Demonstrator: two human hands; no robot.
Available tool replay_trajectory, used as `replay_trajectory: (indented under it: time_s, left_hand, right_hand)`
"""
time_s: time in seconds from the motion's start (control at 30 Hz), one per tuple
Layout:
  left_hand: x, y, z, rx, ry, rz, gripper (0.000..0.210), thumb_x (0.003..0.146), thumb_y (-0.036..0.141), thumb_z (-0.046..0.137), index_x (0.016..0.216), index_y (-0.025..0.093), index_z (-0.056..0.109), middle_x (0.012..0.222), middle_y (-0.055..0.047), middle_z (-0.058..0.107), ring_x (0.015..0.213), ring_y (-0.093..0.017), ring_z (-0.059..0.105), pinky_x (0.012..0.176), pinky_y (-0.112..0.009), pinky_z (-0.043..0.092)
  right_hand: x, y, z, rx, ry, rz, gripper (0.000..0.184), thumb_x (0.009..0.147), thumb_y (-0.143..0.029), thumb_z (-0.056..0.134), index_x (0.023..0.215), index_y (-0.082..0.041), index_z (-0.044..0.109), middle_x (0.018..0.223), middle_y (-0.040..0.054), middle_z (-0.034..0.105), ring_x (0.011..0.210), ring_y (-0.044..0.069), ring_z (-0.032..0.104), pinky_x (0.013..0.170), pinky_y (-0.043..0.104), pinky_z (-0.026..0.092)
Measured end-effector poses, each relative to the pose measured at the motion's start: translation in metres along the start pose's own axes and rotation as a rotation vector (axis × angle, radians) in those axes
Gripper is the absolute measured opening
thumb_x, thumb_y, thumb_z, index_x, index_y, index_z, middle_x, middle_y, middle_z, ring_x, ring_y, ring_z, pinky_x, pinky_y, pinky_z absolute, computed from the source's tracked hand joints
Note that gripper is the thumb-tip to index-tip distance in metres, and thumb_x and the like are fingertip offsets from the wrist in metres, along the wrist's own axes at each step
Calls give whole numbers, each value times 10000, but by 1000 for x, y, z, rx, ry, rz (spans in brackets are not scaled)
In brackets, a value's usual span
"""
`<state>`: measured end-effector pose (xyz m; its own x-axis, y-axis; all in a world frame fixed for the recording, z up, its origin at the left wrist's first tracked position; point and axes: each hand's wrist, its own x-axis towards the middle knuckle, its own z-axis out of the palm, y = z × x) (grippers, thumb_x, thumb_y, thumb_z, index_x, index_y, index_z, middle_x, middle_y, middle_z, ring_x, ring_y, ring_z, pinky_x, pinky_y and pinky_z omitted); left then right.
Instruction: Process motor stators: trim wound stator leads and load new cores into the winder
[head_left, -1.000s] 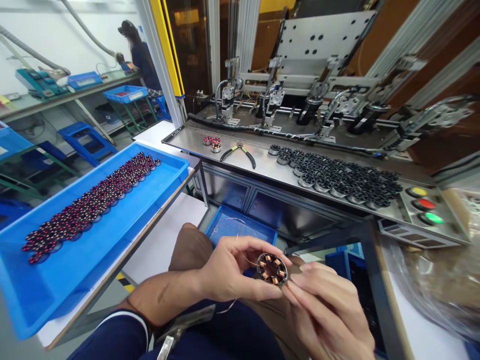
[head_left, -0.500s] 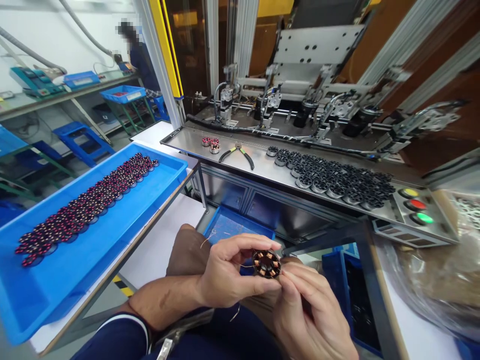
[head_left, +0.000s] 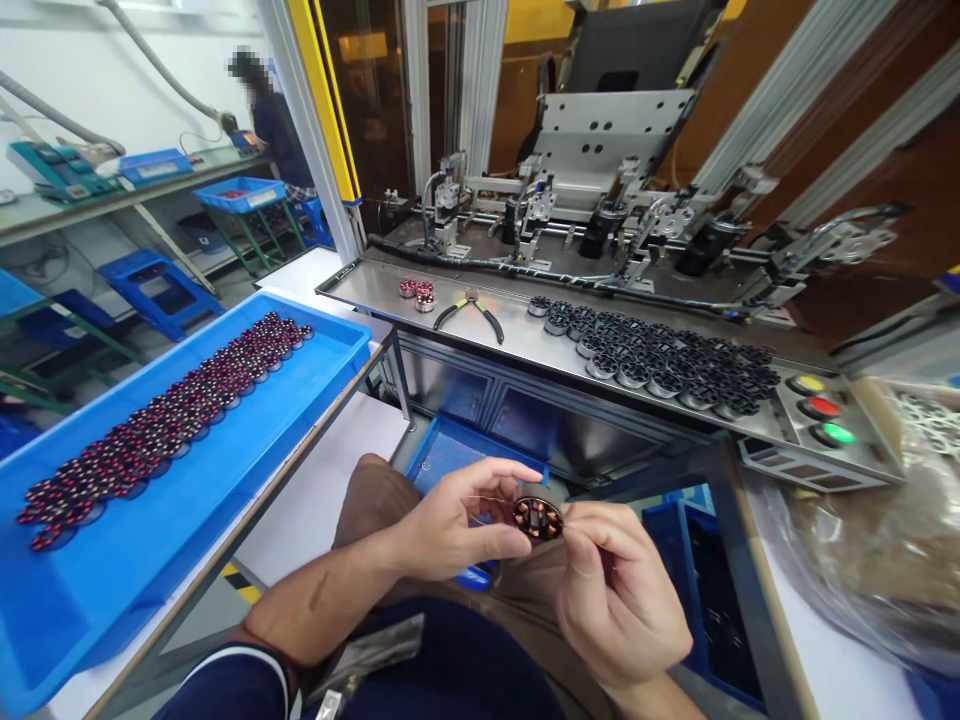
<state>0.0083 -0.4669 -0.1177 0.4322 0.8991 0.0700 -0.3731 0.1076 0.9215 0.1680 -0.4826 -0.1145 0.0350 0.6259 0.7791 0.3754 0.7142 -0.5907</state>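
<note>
A motor stator (head_left: pixel 538 518), a dark ring with copper windings, is held over my lap. My left hand (head_left: pixel 457 525) grips it from the left, thumb below and fingers along the top. Thin wire (head_left: pixel 484 499) trails off the stator's left side past those fingers. Thumb and forefinger of my right hand (head_left: pixel 619 570) are pinched together at the stator's right edge; what lies between the fingertips is hidden. Straight ahead, pliers (head_left: pixel 472 305) with black and green handles lie spread on the metal ledge (head_left: pixel 517 325), beside a few red-and-copper stators (head_left: pixel 417 292).
Many wound stators fill a strip of the blue tray (head_left: pixel 247 440) at left. Unwound black stators (head_left: pixel 660 355) crowd the ledge's right part, before a winding machine (head_left: pixel 600 215). Lit buttons (head_left: pixel 834 433) and a plastic bag (head_left: pixel 862 560) are at right. A person (head_left: pixel 277 130) works far left.
The stator has tilted, so its outer rim now shows on top. My right hand has risen slightly, still pinched at the stator's edge. The camera view has shifted a little.
</note>
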Motion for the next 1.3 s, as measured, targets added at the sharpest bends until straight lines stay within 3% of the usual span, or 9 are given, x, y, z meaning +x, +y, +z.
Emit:
replay_trajectory:
  time_s: [0.17, 0.53, 0.73, 0.83, 0.97, 1.03, 1.1, 1.17, 1.3]
  left_hand:
    - [4, -1, -5, -53, -87, -69, 432, 813, 434, 763, 1093, 135, 624, 807, -46, 697, 684, -133, 679, 578, -205, 515]
    - [7, -10, -5, -280, -208, -45, 458, 810, 456, 760, 1156, 195, 611, 930, -52, 692, 743, -170, 734, 622, -235, 559]
    - [3, -3, -1, -258, -98, 100, 420, 738, 365, 842, 1070, 188, 655, 1207, -113, 658, 945, -181, 709, 798, -293, 580]
    - [2, -2, 2, -289, -33, 115, 466, 667, 357, 892, 1004, 176, 626, 1082, -93, 706, 1023, -227, 701, 890, -370, 564]
    - [3, -2, 4, -321, 78, 99, 568, 587, 398, 930, 991, 173, 600, 1035, -78, 718, 1125, -274, 673, 963, -406, 532]
    - [4, -5, 2, -305, 15, 1, 582, 614, 478, 898, 993, 155, 596, 972, -84, 726, 985, -232, 718, 849, -330, 568]
    - [5, -9, 1, -289, -164, -142, 534, 713, 545, 810, 968, 139, 574, 813, -67, 726, 718, -177, 730, 636, -252, 563]
    - [5, -11, 0, -278, -291, -222, 479, 792, 541, 744, 961, 140, 544, 715, -45, 711, 579, -156, 703, 523, -212, 521]
    - [1, -12, 4, -229, -195, -140, 444, 783, 444, 790, 994, 165, 516, 795, -38, 724, 673, -156, 728, 581, -211, 544]
  right_hand:
    - [4, 1, -6, -11, -73, -6, 182, 898, -16, 537, 886, -191, 588, 767, 15, 613, 675, 142, 600, 587, 258, 494]
    - [5, -1, -12, -91, -92, 50, 155, 934, -89, 563, 826, -193, 603, 734, 17, 626, 642, 144, 617, 557, 256, 492]
    - [7, -5, -12, -2, -97, 151, 192, 948, -109, 563, 780, -193, 601, 692, 11, 614, 614, 141, 600, 545, 259, 486]
    - [11, -8, -12, 33, -113, 162, 201, 951, -114, 557, 770, -194, 593, 662, 7, 594, 584, 142, 589, 527, 262, 485]
    - [14, -9, -16, 6, -148, 35, 179, 928, -77, 552, 801, -193, 603, 695, 19, 628, 611, 149, 623, 530, 253, 506]
    - [15, -8, -19, -30, -179, -42, 159, 918, -67, 553, 841, -195, 607, 733, 27, 658, 644, 153, 654, 546, 250, 530]
    - [16, -6, -23, -65, -212, -101, 140, 924, -77, 551, 877, -196, 608, 748, 28, 671, 654, 151, 671, 561, 246, 551]
    - [16, -6, -25, -93, -223, -132, 133, 934, -90, 544, 889, -199, 606, 735, 24, 670, 635, 147, 670, 561, 243, 556]
    - [16, -10, -24, -86, -210, -79, 175, 937, -82, 527, 837, -207, 599, 675, 9, 638, 579, 141, 632, 523, 240, 527]
